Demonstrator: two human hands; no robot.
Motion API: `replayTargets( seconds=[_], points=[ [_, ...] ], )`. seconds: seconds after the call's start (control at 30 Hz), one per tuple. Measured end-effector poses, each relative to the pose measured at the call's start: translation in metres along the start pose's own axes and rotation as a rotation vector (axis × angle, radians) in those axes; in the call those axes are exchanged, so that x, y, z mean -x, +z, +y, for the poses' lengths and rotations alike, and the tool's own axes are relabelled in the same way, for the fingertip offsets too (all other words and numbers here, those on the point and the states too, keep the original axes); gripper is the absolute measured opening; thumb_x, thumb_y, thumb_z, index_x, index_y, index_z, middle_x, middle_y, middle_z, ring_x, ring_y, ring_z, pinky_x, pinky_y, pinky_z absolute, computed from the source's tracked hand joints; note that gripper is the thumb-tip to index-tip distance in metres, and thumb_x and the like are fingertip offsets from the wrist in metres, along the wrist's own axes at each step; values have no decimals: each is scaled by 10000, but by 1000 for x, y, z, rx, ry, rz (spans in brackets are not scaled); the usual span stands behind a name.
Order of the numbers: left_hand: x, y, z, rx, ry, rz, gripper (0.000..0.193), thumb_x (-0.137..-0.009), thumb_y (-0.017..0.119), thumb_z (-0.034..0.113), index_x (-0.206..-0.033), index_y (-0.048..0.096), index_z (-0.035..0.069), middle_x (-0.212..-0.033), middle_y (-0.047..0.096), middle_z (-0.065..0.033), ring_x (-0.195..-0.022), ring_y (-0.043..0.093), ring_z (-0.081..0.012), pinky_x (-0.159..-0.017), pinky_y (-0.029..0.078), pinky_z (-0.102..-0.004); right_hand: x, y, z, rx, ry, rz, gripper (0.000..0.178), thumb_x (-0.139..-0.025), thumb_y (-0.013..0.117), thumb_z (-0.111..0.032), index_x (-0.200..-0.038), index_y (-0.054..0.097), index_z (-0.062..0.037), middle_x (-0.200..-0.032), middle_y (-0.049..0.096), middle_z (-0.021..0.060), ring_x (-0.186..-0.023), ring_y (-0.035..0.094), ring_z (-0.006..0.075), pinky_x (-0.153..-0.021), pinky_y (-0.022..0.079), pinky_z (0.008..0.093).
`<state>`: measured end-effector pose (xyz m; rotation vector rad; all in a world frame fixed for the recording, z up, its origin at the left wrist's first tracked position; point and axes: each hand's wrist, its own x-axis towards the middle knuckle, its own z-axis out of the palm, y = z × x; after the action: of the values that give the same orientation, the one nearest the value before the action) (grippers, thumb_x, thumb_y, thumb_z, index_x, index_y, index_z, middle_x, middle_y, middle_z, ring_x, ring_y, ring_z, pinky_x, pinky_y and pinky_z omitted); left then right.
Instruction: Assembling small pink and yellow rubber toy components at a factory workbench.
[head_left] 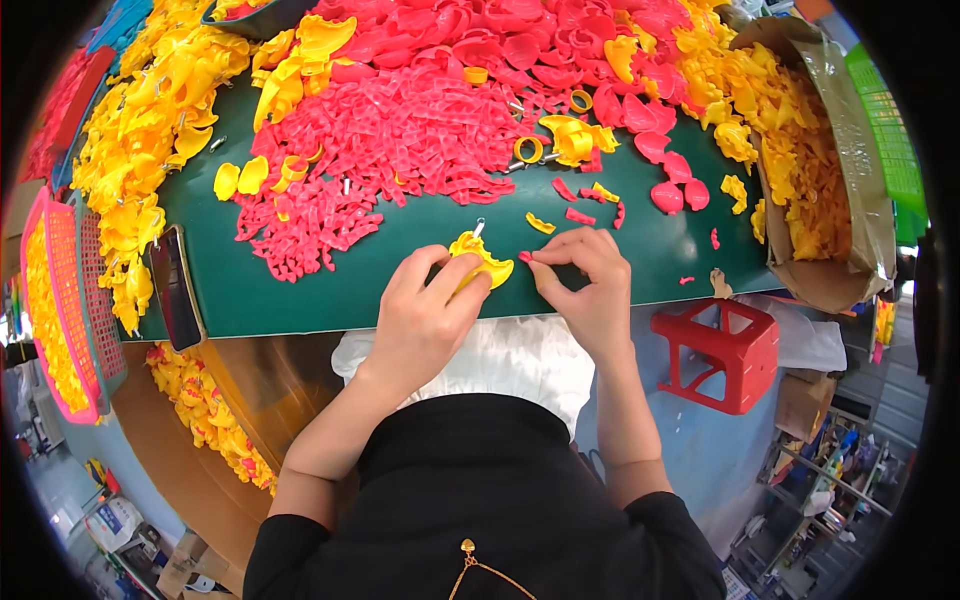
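Note:
My left hand [428, 308] is closed on a yellow curved plastic piece [488, 262] near the table's front edge. A small metal-coloured part [479, 228] shows at the top of that piece. Just to the right, my right hand [590, 290] pinches a tiny pink plastic piece [526, 256] between thumb and forefinger. The two held pieces are close, with a narrow gap between them. Beyond my hands lie a yellow strip [541, 223] and several pink strips [579, 216]. A big heap of pink strips [400, 135] covers the middle of the green table [330, 297].
Yellow plastic pieces [170, 95] pile up on the left, beside a phone [176, 290] at the table's edge. Pink shell-shaped pieces [520, 48] are heaped at the back. A cardboard box [868, 195] with yellow pieces stands right. Below it is a red stool [745, 360].

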<state>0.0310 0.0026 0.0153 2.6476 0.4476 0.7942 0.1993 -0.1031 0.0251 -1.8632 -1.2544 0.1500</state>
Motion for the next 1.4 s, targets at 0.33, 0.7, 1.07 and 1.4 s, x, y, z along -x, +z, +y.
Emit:
replayTargets(
  seconds=[0.33, 0.7, 1.07, 1.4],
  points=[
    [1, 1, 1, 16, -14, 8, 248, -680, 726, 12, -923, 684, 38, -1009, 625, -32, -914, 575, -236, -725, 520, -314, -4, 33, -2, -98, -81, 68, 130, -675, 763, 5, -783, 710, -46, -757, 648, 44, -738, 555, 209, -658, 427, 311],
    [5, 3, -1, -7, 20, 12, 288, -664, 682, 9, -951, 688, 29, -1011, 639, -35, -899, 566, -229, -719, 521, -298, 5, 38, -12, -79, -50, 78, 116, -704, 753, 5, -797, 690, -25, -745, 623, 66, -710, 554, 227, -605, 432, 323],
    [3, 5, -3, -12, 48, 49, 271, -680, 667, 18, -947, 694, 51, -1013, 646, -33, -896, 572, -223, -685, 531, -280, 3, 13, -16, 82, -194, -139, 181, -829, 699, -163, -957, 727, -37, -969, 604, 74, -1007, 501, 292, -882, 446, 384],
    [-9, -22, 1, -63, 121, -110, 218, -684, 640, -18, -898, 613, 11, -901, 617, -94, -899, 606, -277, -823, 527, -381, -172, -31, 35, 335, -169, 184, 193, -850, 637, -75, -1027, 714, -66, -942, 668, 119, -936, 609, 292, -833, 480, 386]
  ],
)
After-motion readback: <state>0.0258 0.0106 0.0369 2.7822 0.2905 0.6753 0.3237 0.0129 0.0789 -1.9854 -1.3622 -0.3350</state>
